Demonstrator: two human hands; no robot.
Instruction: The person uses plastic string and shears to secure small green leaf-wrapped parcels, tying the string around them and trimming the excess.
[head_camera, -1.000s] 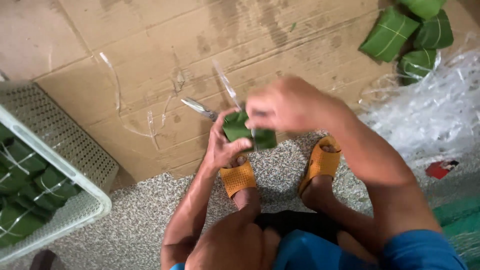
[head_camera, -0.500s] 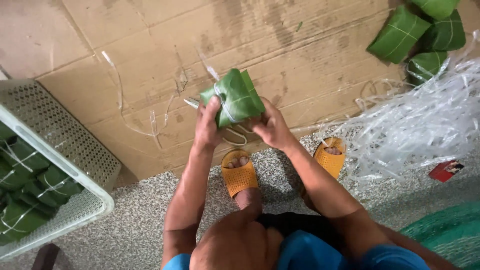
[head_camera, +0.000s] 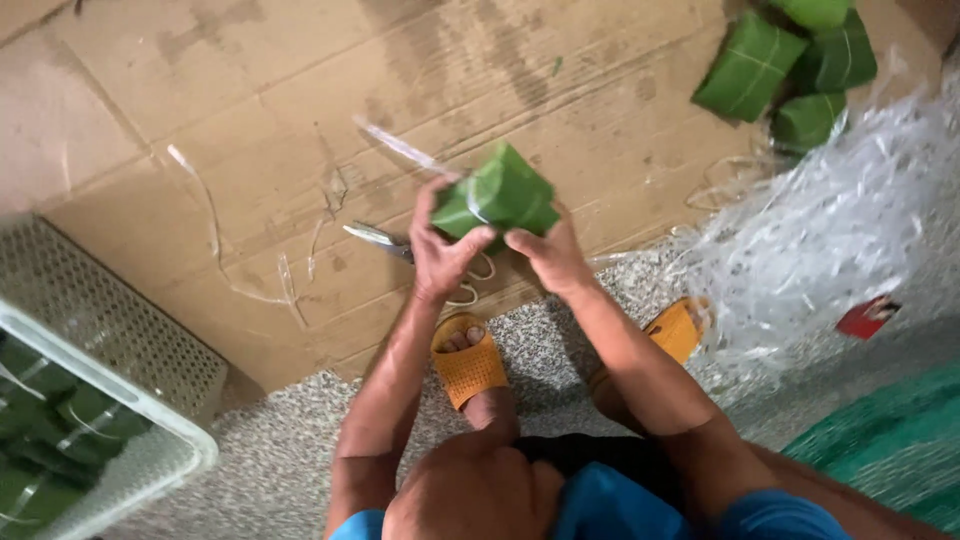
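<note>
Orange sandals (head_camera: 470, 362) at 6 o'clock, then left hand (head_camera: 440, 255) and right hand (head_camera: 548, 256) both clasped around a green leaf-wrapped parcel (head_camera: 498, 194) held above the cardboard (head_camera: 250, 120), scissors (head_camera: 380, 238) at 9 o'clock, more wrapped parcels (head_camera: 790, 70) at 2 o'clock.

Bare cardboard (head_camera: 250, 110) between basket (head_camera: 120, 340) and strips (head_camera: 830, 230)

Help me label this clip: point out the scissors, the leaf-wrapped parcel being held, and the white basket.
scissors (head_camera: 375, 236), head view, on the blades.
leaf-wrapped parcel (head_camera: 500, 190), head view, on its upper face.
white basket (head_camera: 150, 430), head view, on its rim.
</note>
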